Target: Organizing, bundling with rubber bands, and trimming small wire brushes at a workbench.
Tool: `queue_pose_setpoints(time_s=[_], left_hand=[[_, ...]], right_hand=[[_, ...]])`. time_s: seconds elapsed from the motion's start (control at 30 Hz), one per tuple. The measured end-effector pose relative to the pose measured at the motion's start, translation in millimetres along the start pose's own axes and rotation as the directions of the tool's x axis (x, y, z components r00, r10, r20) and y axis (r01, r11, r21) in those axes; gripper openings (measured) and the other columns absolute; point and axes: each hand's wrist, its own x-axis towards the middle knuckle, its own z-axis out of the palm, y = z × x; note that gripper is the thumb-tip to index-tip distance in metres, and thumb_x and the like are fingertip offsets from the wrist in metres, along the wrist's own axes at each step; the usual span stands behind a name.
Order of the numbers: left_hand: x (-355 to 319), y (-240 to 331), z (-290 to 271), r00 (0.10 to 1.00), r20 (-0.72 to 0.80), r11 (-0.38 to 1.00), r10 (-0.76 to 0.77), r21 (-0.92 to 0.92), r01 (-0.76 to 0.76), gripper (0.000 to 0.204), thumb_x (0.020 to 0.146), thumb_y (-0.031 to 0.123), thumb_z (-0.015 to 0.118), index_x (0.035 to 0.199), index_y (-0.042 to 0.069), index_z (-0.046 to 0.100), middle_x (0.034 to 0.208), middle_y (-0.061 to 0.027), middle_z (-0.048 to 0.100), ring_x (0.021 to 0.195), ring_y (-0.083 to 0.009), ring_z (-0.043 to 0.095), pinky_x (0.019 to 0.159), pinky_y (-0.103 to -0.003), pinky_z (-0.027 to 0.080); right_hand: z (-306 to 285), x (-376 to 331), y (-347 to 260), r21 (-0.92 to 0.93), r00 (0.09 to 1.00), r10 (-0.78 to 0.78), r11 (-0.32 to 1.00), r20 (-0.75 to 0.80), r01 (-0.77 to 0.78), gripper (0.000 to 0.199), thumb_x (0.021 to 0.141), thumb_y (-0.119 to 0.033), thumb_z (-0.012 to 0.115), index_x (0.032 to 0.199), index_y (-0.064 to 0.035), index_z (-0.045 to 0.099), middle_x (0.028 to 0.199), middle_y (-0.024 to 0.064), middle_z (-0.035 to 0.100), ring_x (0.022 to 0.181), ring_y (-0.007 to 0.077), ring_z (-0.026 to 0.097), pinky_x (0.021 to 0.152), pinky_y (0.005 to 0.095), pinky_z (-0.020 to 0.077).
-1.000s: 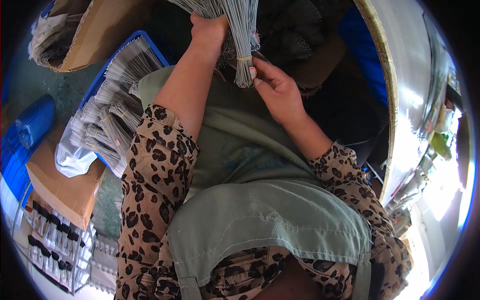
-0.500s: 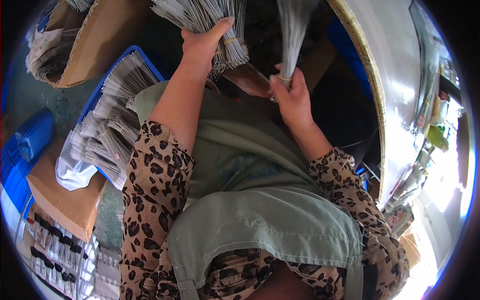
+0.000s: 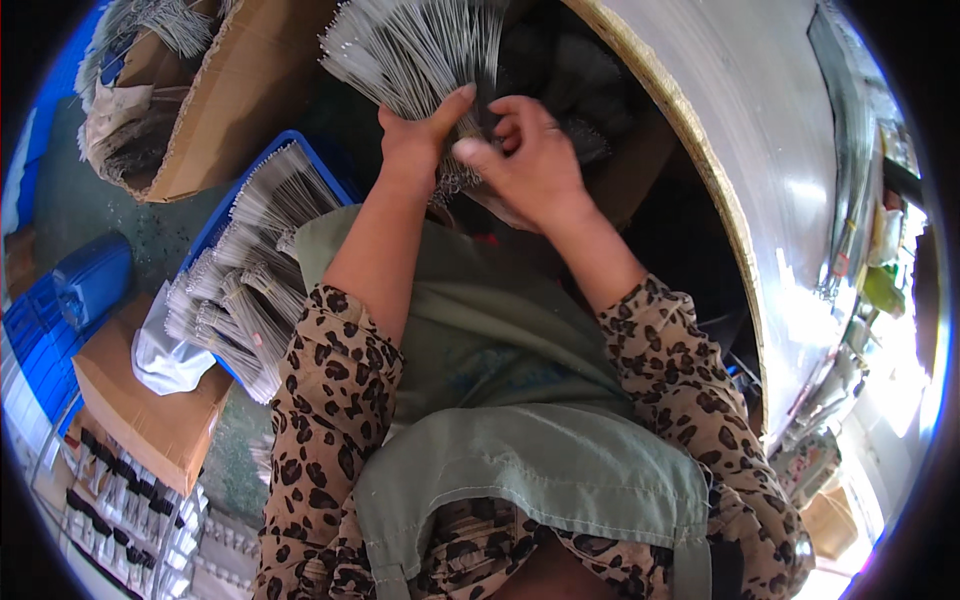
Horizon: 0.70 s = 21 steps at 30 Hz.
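Note:
A fanned bundle of thin grey wire-like strands [image 3: 415, 50] sits in front of me at the top centre. My left hand [image 3: 420, 135] grips the bundle at its gathered lower end. My right hand [image 3: 530, 155] is beside it, fingers curled onto the same gathered end. Both forearms come up over a green apron [image 3: 500, 340] and leopard-print sleeves.
A blue crate [image 3: 300, 165] at my left holds several more grey bundles [image 3: 240, 290]. A cardboard box [image 3: 235, 110] lies upper left, another cardboard box [image 3: 135, 400] lower left, with a blue container [image 3: 90, 280] beside it. A shiny metal table edge [image 3: 720, 200] curves down the right.
My right hand held a separate small bunch of strands apart from the main bundle; now it has come back to the left hand and both close on the bundle's gathered end.

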Motion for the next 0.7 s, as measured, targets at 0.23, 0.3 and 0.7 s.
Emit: queue_pose_setpoints(time_s=[0.23, 0.3, 0.7], left_hand=[[6, -14, 1, 0.999, -0.030, 0.999, 0.040, -0.004, -0.040, 0.128, 0.052, 0.052, 0.085, 0.139, -0.010, 0.015, 0.135, -0.0244, 0.040, 0.125, -0.0303, 0.042, 0.102, -0.033, 0.036], [8, -14, -1, 0.998, -0.055, 0.999, 0.040, 0.018, -0.039, 0.127, 0.052, 0.052, 0.085, 0.139, -0.010, 0.015, 0.136, -0.0244, 0.040, 0.125, -0.0304, 0.042, 0.102, -0.033, 0.036], [7, -9, -2, 0.997, -0.066, 0.999, -0.041, 0.016, 0.042, 0.107, 0.056, 0.020, 0.087, 0.134, -0.009, 0.020, 0.119, -0.0207, 0.051, 0.106, -0.0288, 0.055, 0.088, -0.039, 0.048]], right_hand=[[17, 14, 14, -0.099, 0.996, 0.073, 0.993, 0.055, -0.068, 0.065, 0.064, -0.042, 0.079, 0.110, -0.0014, 0.056, 0.094, 0.0144, 0.063, 0.087, 0.0238, 0.062, 0.075, 0.0315, 0.0499], [10, 18, 9, -0.082, 0.976, 0.138, 0.989, 0.169, -0.126, 0.057, 0.069, -0.034, 0.077, 0.111, 0.0003, 0.057, 0.098, 0.0138, 0.063, 0.090, 0.0229, 0.062, 0.079, 0.0302, 0.0485], [-9, 26, 76, 0.792, 0.833, -0.087, 0.376, 0.547, -0.481, 0.039, 0.087, -0.007, 0.057, 0.123, 0.0045, 0.050, 0.110, 0.0092, 0.059, 0.104, 0.0188, 0.054, 0.097, 0.0333, 0.0394]])
